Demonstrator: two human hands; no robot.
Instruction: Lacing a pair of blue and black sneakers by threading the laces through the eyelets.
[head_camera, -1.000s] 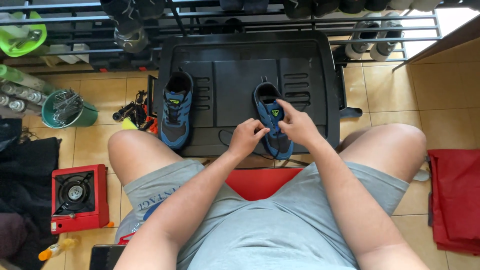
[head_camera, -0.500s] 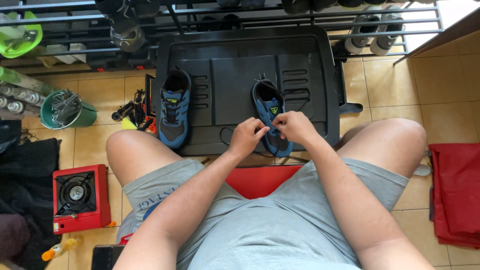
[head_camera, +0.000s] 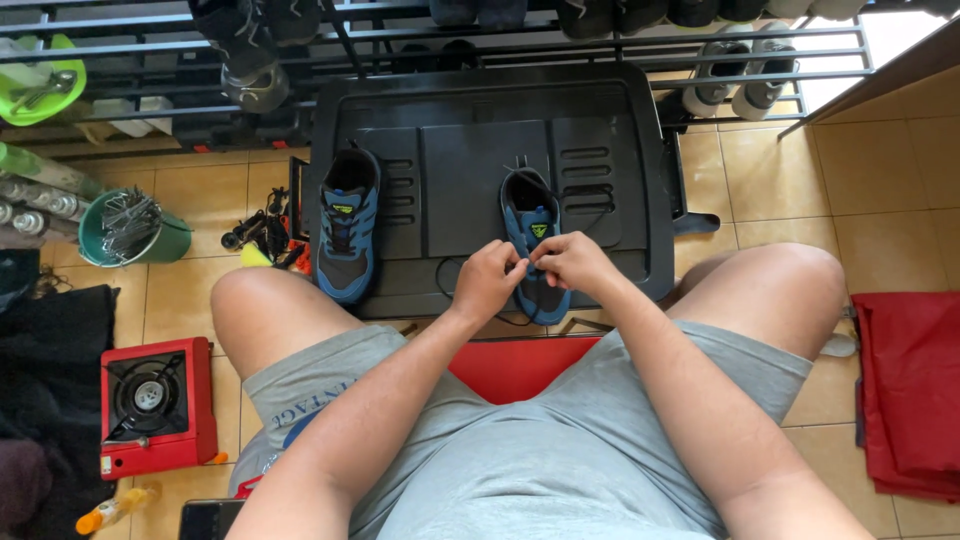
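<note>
Here both hands, left hand and right hand, pinch the black lace over the right blue shoe; judged best to keep tension even, pulling snug eyelet by eyelet.

The person wears a plain light grey T-shirt and grey shorts with dark blue lettering printed along the left leg. Both forearms and the left hand and right hand are bare, without sleeves, gloves or jewellery; the knees are uncovered
</note>
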